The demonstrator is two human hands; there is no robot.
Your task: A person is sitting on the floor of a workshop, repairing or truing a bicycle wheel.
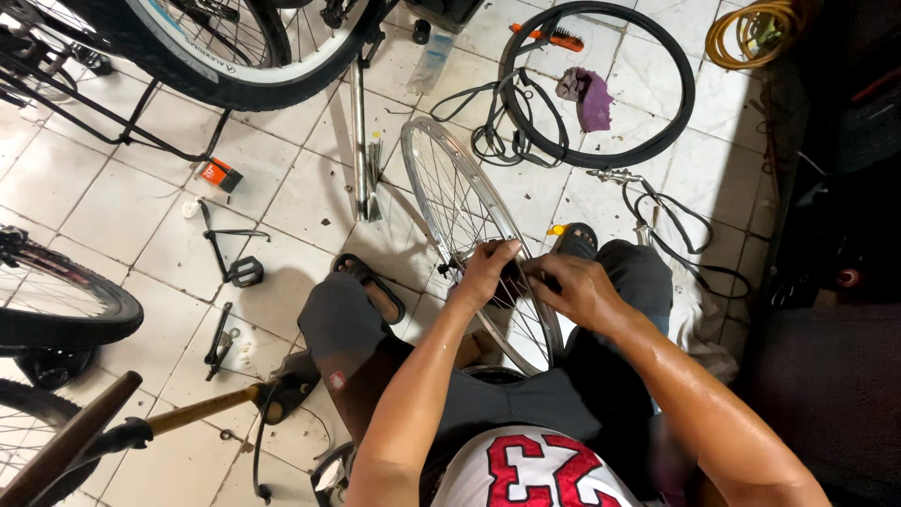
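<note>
A silver spoked bicycle rim (441, 178) stands upright between my knees, with no tyre on it. My left hand (488, 270) grips the spokes near the hub on the left side. My right hand (572, 286) pinches the spokes at the hub from the right. Both hands meet at the wheel's centre, fingers curled around the thin wires. My legs in grey shorts and black sandals (371, 282) straddle the rim on the white tiled floor.
A black tyre (690, 94) lies on the floor at the back with a purple rag (589, 94) and an inner tube (502, 131) inside it. A bicycle's rear wheel (235, 66) stands top left. A pedal crank (239, 268), wrenches (221, 343) and a pump (188, 413) lie left.
</note>
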